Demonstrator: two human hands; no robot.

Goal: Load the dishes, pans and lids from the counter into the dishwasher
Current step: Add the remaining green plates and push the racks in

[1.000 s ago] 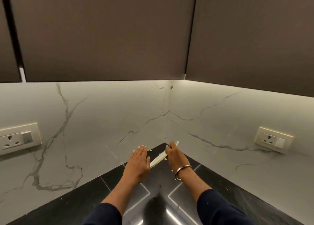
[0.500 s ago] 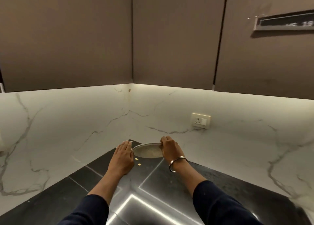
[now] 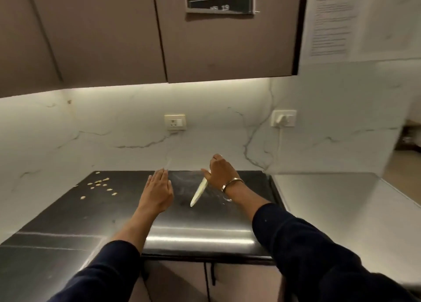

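My right hand [image 3: 219,171] grips the rim of a thin steel plate [image 3: 199,192], which I see edge-on, tilted downward above the dark counter [image 3: 91,222]. My left hand [image 3: 157,192] hovers flat beside it on the left, fingers straight, holding nothing and not touching the plate. A bangle sits on my right wrist. No dishwasher, pans or lids show in view.
Several pale food scraps [image 3: 100,185] lie on the counter at the back left. A lighter steel surface [image 3: 341,210] adjoins on the right. Two wall sockets [image 3: 175,121] [image 3: 283,118] sit on the marble backsplash. Brown cabinets [image 3: 205,39] hang overhead; cabinet doors [image 3: 205,281] lie below.
The view has swung right from the counter corner. My right hand has carried the plate away from the corner and turned it edge-on; food scraps now lie behind on the left.
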